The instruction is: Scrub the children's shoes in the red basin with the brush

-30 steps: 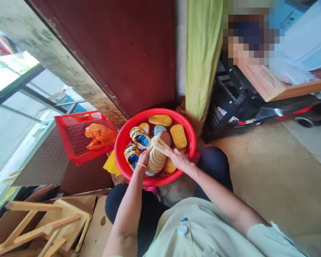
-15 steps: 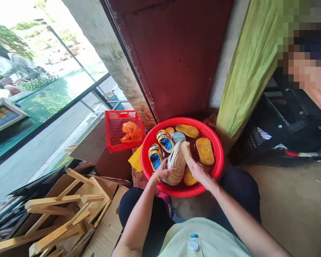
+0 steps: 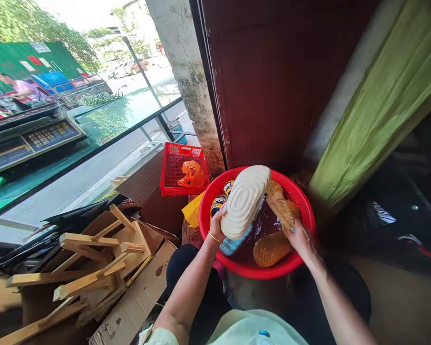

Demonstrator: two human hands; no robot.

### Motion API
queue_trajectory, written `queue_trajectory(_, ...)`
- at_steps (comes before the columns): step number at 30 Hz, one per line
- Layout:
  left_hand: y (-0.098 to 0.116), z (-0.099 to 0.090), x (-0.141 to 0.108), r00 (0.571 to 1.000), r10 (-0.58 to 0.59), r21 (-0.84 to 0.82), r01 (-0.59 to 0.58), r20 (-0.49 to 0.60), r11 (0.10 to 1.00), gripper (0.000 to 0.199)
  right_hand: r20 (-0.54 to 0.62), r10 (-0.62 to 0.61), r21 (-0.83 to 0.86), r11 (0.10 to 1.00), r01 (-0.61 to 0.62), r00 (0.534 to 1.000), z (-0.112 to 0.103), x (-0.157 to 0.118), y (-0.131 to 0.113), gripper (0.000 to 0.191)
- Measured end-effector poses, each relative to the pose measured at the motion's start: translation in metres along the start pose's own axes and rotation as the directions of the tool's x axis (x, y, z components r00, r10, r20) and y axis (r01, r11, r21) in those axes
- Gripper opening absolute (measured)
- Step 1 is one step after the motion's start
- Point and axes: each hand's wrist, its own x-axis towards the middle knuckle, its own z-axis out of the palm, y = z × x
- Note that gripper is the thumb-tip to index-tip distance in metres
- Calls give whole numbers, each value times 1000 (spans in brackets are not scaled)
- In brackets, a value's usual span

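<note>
A red basin (image 3: 205, 216) sits on the floor against a dark red door (image 3: 273, 81), with a green curtain (image 3: 380, 110) to its right. Above the basin, the left hand (image 3: 218, 226) has its fingers wrapped around a pale shoe (image 3: 244, 201), sole up. The right hand (image 3: 301, 238) grips a brush (image 3: 280, 209) over the dark water. Left of the basin stand a red crate (image 3: 172, 167), cardboard and wooden slats (image 3: 89, 258)

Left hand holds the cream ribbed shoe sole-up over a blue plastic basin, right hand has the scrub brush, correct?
Not quite: in the head view the basin is red plastic, not blue. The left hand does hold the cream ribbed shoe sole-up, and the right hand grips the scrub brush.
</note>
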Motion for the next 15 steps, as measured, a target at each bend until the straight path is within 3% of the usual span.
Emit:
queue_trajectory(3, 2, -1, 4, 1000, 15, -47, -16, -15, 999, 68, -8, 24, -86, 996, -24, 1000, 3, 29, 4, 35)
queue_trajectory(6, 2, -6, 9, 992, 110, -9, -111, -55, 994, 70, 34, 76, -110, 991, -72, 997, 14, 45, 6, 38)
queue_trajectory(8, 4, -11, 13, 966, 230, 116, -216, -122, 969, 69, 102, 157, -121, 982, -144, 982, 24, 51, 10, 43)
queue_trajectory(10, 9, -15, 14, 913, 369, 359, -291, -172, 887, 64, 181, 215, -136, 972, -192, 960, 35, 57, 17, 51)
queue_trajectory(12, 16, -18, 14, 869, 477, 670, -276, -133, 689, 57, 220, 222, -140, 971, -194, 950, 44, 64, 25, 55)
queue_trajectory(15, 25, -16, 10, 883, 468, 977, -130, 36, 171, 57, 247, 220, -87, 975, -205, 944, 49, 71, 32, 54)
